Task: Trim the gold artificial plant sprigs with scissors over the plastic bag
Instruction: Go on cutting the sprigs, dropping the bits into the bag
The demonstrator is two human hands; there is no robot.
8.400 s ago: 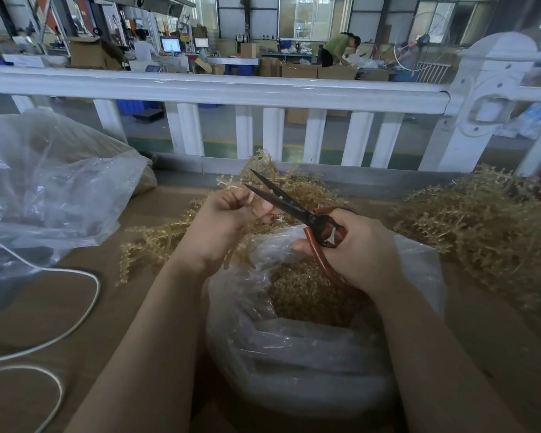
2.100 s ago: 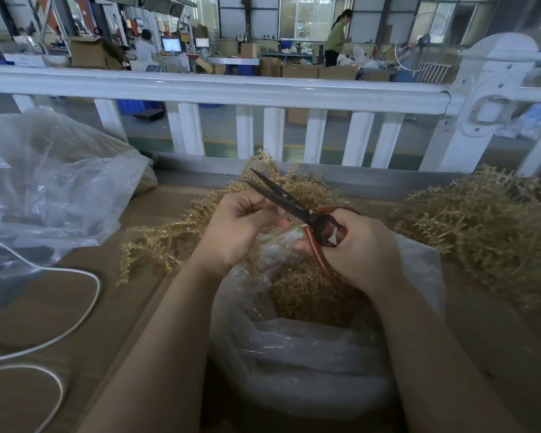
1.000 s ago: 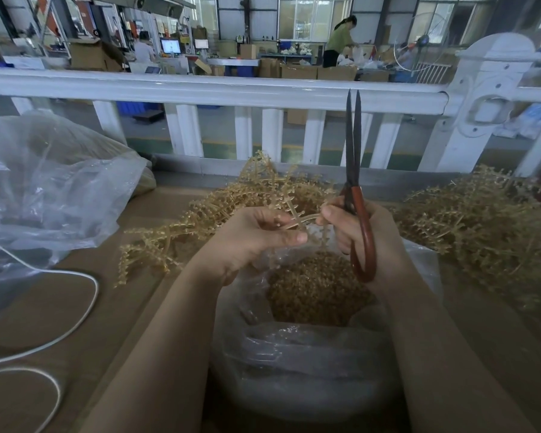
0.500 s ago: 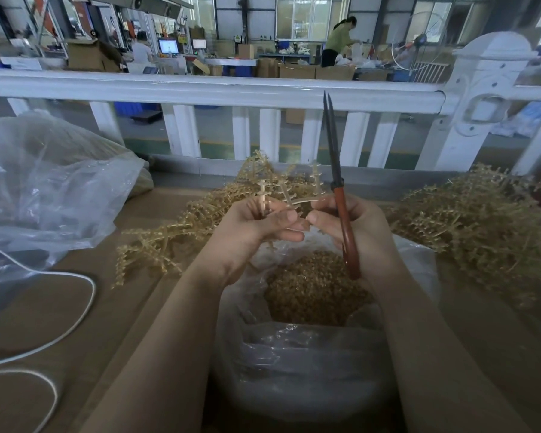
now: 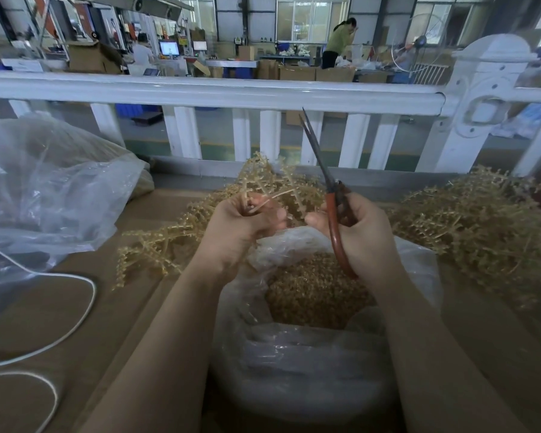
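My left hand (image 5: pixel 241 226) grips a gold sprig (image 5: pixel 274 190) by its stem above the open clear plastic bag (image 5: pixel 310 364), which holds a mound of gold trimmings (image 5: pixel 310 292). My right hand (image 5: pixel 363 232) holds the red-handled scissors (image 5: pixel 333 195) with the blades nearly together and pointing up and slightly left. The two hands are close together over the bag's mouth. A heap of gold sprigs (image 5: pixel 156 245) lies behind and left of my left hand.
A large pile of gold sprigs (image 5: pixel 481 226) lies at the right on the brown table (image 5: pixel 75 307). A big crumpled clear bag (image 5: pixel 44 189) and a white cord (image 5: pixel 60 342) sit at the left. A white railing (image 5: pixel 231 92) runs along the far table edge.
The scissors went from cutting beside my left hand to held upright, now tilted left. My left hand has turned the sprig and drawn it down into its grip.
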